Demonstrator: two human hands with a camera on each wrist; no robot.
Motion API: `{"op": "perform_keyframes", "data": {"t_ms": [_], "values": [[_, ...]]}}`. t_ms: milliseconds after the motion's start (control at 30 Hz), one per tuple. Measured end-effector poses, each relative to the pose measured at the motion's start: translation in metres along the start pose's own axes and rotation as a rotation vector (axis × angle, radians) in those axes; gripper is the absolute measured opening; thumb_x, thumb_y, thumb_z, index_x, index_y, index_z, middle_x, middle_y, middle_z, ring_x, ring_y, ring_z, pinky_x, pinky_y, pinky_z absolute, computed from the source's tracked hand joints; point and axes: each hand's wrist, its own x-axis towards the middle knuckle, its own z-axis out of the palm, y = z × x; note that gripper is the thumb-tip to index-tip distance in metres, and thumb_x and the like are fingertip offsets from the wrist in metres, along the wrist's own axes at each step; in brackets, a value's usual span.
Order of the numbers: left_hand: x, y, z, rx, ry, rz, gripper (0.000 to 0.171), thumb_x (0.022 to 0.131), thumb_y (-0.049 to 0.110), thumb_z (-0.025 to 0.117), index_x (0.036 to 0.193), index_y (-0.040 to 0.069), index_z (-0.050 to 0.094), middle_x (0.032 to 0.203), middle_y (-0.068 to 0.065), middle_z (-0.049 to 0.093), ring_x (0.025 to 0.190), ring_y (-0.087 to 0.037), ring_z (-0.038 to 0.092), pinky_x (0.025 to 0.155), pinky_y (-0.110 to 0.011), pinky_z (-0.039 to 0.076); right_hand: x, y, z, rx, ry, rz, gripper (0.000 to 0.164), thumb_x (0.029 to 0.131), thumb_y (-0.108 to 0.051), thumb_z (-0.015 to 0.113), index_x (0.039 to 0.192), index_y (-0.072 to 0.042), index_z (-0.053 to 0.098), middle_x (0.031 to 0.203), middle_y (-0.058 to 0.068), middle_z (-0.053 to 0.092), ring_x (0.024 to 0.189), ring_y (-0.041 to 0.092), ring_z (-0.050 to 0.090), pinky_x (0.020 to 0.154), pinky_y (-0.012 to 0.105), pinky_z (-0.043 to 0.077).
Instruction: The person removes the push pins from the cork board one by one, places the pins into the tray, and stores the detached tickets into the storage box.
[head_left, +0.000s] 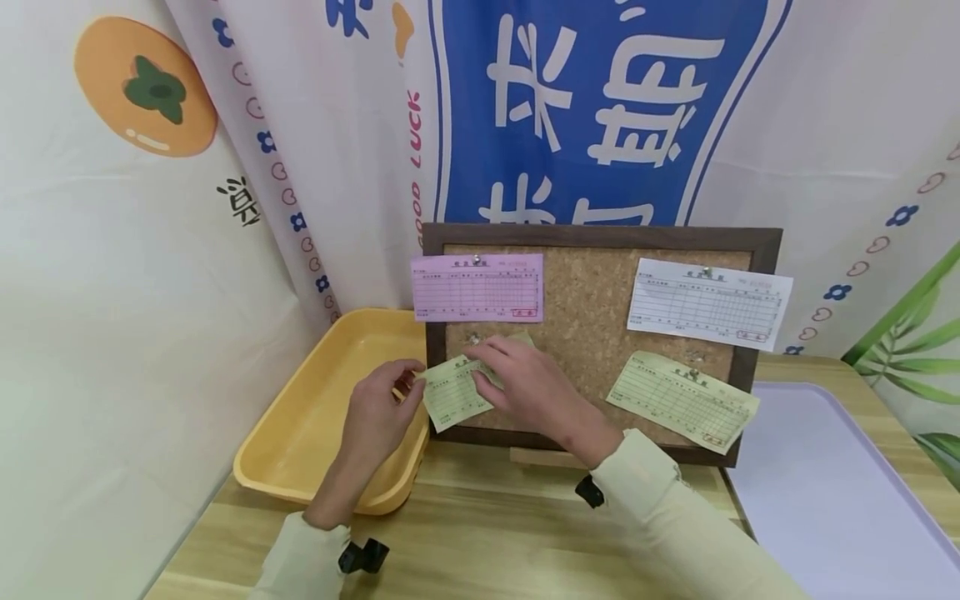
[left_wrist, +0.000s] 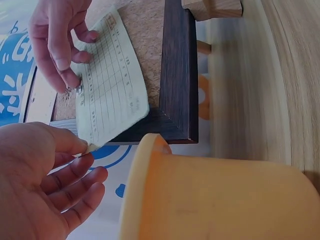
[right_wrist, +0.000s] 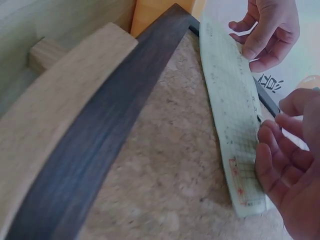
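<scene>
At the lower left corner of the corkboard (head_left: pixel 581 333), the left green slip (head_left: pixel 453 398) lies between your left hand (head_left: pixel 377 410) and your right hand (head_left: pixel 531 388), its long axis climbing toward the right in the head view. Your left is nearer the slip's left end, by the corkboard's left edge, thumb and forefinger pinching that corner; your right crosses in front of the other end, bent fingers by the pin (left_wrist: pixel 78 89) at the slip's top edge (whether they pinch it or merely touch, I can't tell).
</scene>
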Motion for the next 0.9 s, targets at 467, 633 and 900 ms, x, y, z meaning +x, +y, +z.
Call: {"op": "perform_keyframes", "data": {"t_ms": [467, 633, 900], "values": [[0.003, -0.002, 0.000, -0.051, -0.010, -0.022, 0.012, 0.091, 0.005, 0.077, 0.102, 0.004, 0.075, 0.081, -0.002, 0.066, 0.074, -0.017, 0.064, 0.060, -0.032, 0.054, 0.012, -0.002, 0.018, -0.237, 0.070, -0.007, 0.018, 0.091, -0.011, 0.070, 0.108, -0.011, 0.076, 0.092, 0.002, 0.063, 0.070, 0.013, 0.061, 0.050, 0.025, 0.048], [0.003, -0.003, 0.000, -0.050, -0.012, -0.025, 0.010, 0.091, 0.004, 0.077, 0.101, 0.005, 0.075, 0.081, -0.002, 0.066, 0.074, -0.016, 0.063, 0.060, -0.031, 0.053, 0.013, -0.003, 0.022, -0.281, 0.091, -0.013, 0.013, 0.089, -0.010, 0.071, 0.101, -0.011, 0.075, 0.087, 0.002, 0.061, 0.068, 0.015, 0.060, 0.049, 0.025, 0.048], [0.005, -0.003, -0.002, -0.056, -0.010, -0.017, 0.007, 0.093, 0.005, 0.075, 0.100, 0.006, 0.075, 0.081, -0.002, 0.067, 0.075, -0.015, 0.063, 0.060, -0.030, 0.053, 0.018, -0.004, 0.023, -0.335, 0.108, -0.008, 0.006, 0.088, -0.010, 0.072, 0.093, -0.010, 0.073, 0.081, 0.002, 0.061, 0.062, 0.014, 0.058, 0.045, 0.025, 0.046]]}}
